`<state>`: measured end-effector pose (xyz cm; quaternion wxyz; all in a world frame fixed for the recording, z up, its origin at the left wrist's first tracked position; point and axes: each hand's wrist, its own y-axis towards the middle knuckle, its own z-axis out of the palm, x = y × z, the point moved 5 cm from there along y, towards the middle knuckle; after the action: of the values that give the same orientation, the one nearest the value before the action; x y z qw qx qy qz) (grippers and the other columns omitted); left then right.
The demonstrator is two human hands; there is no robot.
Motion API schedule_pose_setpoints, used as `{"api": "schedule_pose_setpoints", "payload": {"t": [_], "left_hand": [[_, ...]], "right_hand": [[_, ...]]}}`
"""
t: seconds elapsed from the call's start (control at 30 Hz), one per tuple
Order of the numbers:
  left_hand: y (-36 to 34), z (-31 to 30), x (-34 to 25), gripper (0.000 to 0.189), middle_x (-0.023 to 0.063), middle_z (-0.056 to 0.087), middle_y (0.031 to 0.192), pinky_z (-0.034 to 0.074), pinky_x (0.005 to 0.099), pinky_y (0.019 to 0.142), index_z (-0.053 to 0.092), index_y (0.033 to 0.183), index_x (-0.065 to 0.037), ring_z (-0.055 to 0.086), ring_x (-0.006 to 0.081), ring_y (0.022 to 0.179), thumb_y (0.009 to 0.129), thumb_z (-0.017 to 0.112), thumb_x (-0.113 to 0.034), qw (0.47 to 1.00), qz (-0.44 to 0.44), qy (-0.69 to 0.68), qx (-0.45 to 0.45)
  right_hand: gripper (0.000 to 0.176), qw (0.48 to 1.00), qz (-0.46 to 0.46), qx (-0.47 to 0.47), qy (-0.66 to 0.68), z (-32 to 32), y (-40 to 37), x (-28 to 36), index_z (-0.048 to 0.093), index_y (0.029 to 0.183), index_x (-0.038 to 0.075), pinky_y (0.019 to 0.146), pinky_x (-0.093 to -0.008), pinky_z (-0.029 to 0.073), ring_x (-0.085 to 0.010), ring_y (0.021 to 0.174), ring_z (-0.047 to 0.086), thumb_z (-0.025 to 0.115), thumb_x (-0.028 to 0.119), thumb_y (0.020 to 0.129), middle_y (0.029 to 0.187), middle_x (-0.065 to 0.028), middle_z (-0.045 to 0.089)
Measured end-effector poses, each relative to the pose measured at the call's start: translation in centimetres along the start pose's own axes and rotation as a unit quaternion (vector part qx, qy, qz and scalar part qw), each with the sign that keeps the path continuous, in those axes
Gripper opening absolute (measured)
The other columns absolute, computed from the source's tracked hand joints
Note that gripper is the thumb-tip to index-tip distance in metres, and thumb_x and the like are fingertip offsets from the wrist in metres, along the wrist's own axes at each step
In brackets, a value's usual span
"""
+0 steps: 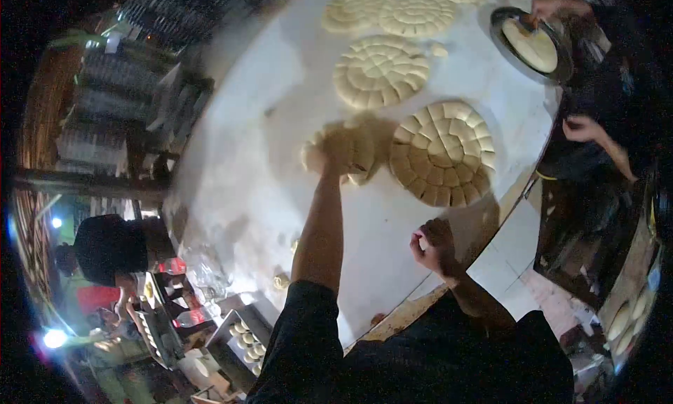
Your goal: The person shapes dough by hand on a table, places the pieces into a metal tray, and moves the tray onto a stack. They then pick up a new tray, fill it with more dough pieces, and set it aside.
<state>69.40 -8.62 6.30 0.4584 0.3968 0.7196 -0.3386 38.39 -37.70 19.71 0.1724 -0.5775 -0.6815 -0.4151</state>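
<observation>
My left hand [332, 155] is stretched out over a disc of dough [312, 150] on the pale table, and motion smears its fingers. A small dark edge shows beside it, too blurred to name. Just right of that disc lies a larger dough round [443, 154], cut into rings of small blocks. Near the table's front edge I hold my right hand [436, 246] in the air, fingers curled closed. A pale spot shows at its fingertips, and I cannot make out what it is.
More cut dough rounds [382, 71] lie farther back on the table [245, 124]. At the right, another person's hand [557, 8] works over dough in a dark round pan [561, 71]. Lower left are a tray of dough balls [247, 339], red-labelled bottles [189, 318] and other people.
</observation>
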Motion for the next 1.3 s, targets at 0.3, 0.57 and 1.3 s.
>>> {"api": "schedule_pose_setpoints", "payload": {"t": [0.3,0.57,1.3], "left_hand": [[-18.3,-11.0,-7.2,0.051,0.0114,0.062,0.074,0.049,0.0371,0.066,0.04,0.117,-0.008,0.059,0.0235,0.07,0.084,0.073,-0.029,0.987,0.055,0.082,-0.128],[-29.1,-18.8,-1.2,0.051,0.0121,0.063,0.087,0.049,0.036,0.068,0.042,0.128,-0.002,0.059,0.0222,0.075,0.087,0.068,-0.015,0.98,0.029,-0.173,-0.092],[-42.7,-29.7,2.0,0.026,0.0053,0.061,0.099,0.053,0.0286,0.072,0.052,0.114,-0.006,0.061,0.0135,0.09,0.093,0.063,-0.015,0.927,0.021,-0.357,0.113]], "right_hand": [[0.013,0.997,-0.004,-0.021,0.074,1.3,0.0,-2.0,0.055,0.07,0.009,0.07,-0.0436,0.041,-0.0324,0.074,0.056,0.064,0.018,0.071,0.067,-0.0107,0.053],[0.017,0.987,0.1,0.097,0.075,1.9,-1.7,1.3,0.063,0.074,0.01,0.081,-0.039,0.042,-0.0237,0.081,0.062,0.07,0.025,0.075,0.071,-0.0083,0.062],[0.042,0.822,0.148,0.382,0.395,14.0,-11.8,17.8,0.057,0.118,0.003,0.085,-0.0277,0.048,-0.0131,0.101,0.058,0.058,0.039,0.095,0.111,-0.0067,0.061]]}}
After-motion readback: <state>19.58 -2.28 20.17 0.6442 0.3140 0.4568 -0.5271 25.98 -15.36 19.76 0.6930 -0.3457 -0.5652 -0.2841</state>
